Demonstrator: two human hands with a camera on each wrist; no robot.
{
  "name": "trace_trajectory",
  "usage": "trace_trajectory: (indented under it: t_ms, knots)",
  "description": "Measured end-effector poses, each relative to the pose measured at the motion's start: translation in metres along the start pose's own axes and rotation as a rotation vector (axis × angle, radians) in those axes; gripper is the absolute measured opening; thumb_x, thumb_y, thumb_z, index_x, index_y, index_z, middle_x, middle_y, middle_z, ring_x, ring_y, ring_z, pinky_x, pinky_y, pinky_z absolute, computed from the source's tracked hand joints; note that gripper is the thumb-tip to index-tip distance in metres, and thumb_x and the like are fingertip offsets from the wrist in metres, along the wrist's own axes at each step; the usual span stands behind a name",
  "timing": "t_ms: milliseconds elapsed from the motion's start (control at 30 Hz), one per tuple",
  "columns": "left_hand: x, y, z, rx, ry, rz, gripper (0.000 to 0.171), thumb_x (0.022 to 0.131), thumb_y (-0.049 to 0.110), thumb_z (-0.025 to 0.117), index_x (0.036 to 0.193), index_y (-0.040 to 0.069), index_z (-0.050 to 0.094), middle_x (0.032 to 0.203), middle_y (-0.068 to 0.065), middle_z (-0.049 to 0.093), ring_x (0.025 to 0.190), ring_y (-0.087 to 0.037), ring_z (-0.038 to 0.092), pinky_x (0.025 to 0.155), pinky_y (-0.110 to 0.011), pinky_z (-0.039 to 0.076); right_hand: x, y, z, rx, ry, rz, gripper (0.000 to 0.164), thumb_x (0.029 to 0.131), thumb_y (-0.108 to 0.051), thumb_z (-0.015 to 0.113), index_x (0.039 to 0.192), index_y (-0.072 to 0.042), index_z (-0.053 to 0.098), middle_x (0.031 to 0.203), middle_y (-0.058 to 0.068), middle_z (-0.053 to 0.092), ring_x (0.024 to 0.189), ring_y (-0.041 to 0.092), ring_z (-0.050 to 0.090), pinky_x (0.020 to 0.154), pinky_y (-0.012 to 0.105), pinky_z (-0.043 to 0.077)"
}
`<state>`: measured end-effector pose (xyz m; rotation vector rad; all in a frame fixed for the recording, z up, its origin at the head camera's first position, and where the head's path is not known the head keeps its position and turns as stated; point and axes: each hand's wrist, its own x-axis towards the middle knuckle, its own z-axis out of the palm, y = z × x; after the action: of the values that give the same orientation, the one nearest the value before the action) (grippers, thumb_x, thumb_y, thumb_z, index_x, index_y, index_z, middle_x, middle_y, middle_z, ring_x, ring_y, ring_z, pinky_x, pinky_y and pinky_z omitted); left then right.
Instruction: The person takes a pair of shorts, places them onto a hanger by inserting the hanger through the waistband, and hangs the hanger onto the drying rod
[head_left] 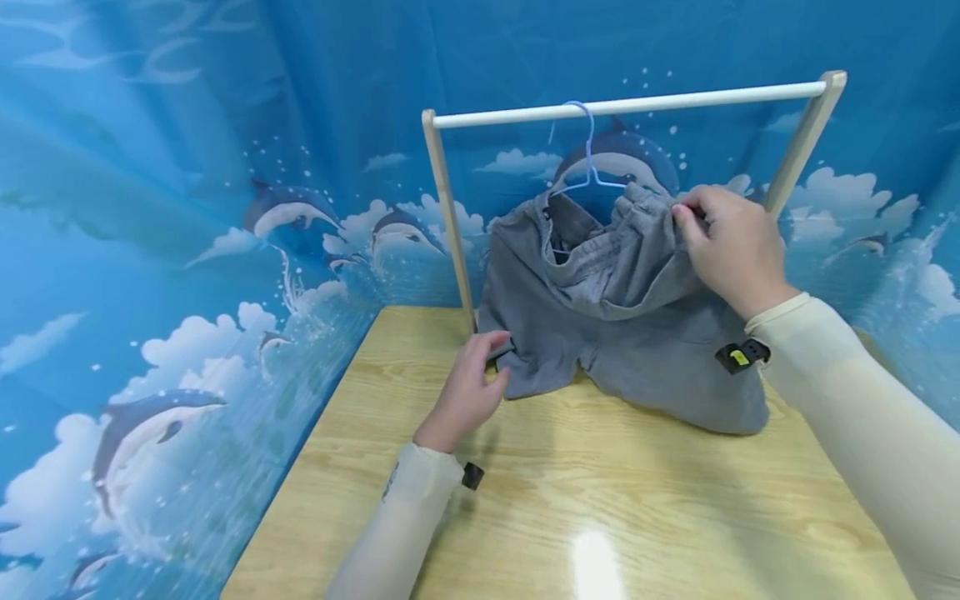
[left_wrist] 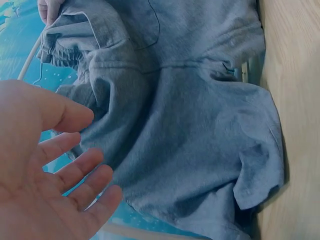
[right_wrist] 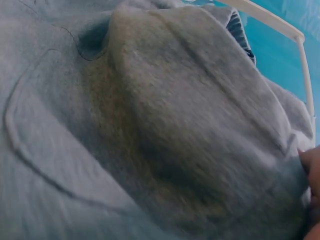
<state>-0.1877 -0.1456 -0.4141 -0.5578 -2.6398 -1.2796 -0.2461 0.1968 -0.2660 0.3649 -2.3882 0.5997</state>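
Grey shorts (head_left: 667,350) with an elastic waistband hang on a pale blue wire hanger (head_left: 590,150), their legs reaching down to the tabletop. My right hand (head_left: 731,242) pinches the waistband at its right end; only a bit of that hand (right_wrist: 312,175) shows at the edge of the right wrist view. By the left leg of the shorts is my left hand (head_left: 468,383), its fingers loosely bent and apart. In the left wrist view this hand (left_wrist: 45,165) holds nothing, in front of the grey cloth (left_wrist: 175,135). Most of the hanger is hidden inside the shorts.
The hanger's hook sits over the white rod (head_left: 510,115) of a small rack with wooden posts (head_left: 447,217). A wood-grain table (head_left: 600,492) lies beneath. A blue curtain (head_left: 150,250) printed with dolphins and clouds stands behind and on the left.
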Motion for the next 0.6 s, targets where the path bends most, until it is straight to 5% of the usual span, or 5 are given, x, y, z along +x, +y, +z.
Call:
trace_trajectory:
  t_ms: [233, 433, 533, 600]
  knots:
    - [0.016, 0.008, -0.007, 0.035, 0.021, 0.034, 0.052, 0.105, 0.019, 0.058, 0.155, 0.014, 0.043, 0.152, -0.006, 0.044, 0.141, -0.026, 0.045, 0.112, -0.048, 0.044, -0.012, 0.0, -0.005, 0.089, -0.101, -0.045, 0.039, 0.112, -0.028, 0.045, 0.131, -0.001, 0.066, 0.123, 0.023, 0.066, 0.1, 0.038, 0.061, 0.082, 0.057, 0.048]
    - [0.034, 0.009, -0.018, 0.196, 0.119, 0.047, 0.061, 0.105, 0.025, 0.06, 0.16, 0.013, 0.035, 0.16, -0.011, 0.037, 0.149, -0.029, 0.036, 0.118, -0.05, 0.037, -0.029, 0.027, 0.001, 0.074, 0.149, -0.095, 0.034, 0.109, -0.017, 0.049, 0.132, 0.001, 0.065, 0.121, 0.024, 0.063, 0.1, 0.038, 0.06, 0.078, 0.053, 0.048]
    - [0.041, 0.008, -0.024, 0.288, 0.164, 0.019, 0.067, 0.105, 0.031, 0.06, 0.162, 0.015, 0.03, 0.164, -0.014, 0.033, 0.151, -0.032, 0.031, 0.119, -0.053, 0.033, -0.041, 0.052, 0.01, -0.003, 0.23, -0.094, 0.036, 0.105, -0.012, 0.054, 0.137, 0.002, 0.061, 0.133, 0.027, 0.059, 0.119, 0.046, 0.057, 0.092, 0.062, 0.049]
    - [0.045, 0.006, -0.028, 0.337, 0.165, -0.006, 0.072, 0.104, 0.038, 0.06, 0.164, 0.016, 0.026, 0.167, -0.016, 0.027, 0.154, -0.035, 0.024, 0.122, -0.056, 0.027, -0.049, 0.068, 0.015, -0.04, 0.193, -0.054, 0.046, 0.103, -0.015, 0.058, 0.146, 0.001, 0.054, 0.147, 0.029, 0.05, 0.134, 0.051, 0.046, 0.107, 0.067, 0.038]
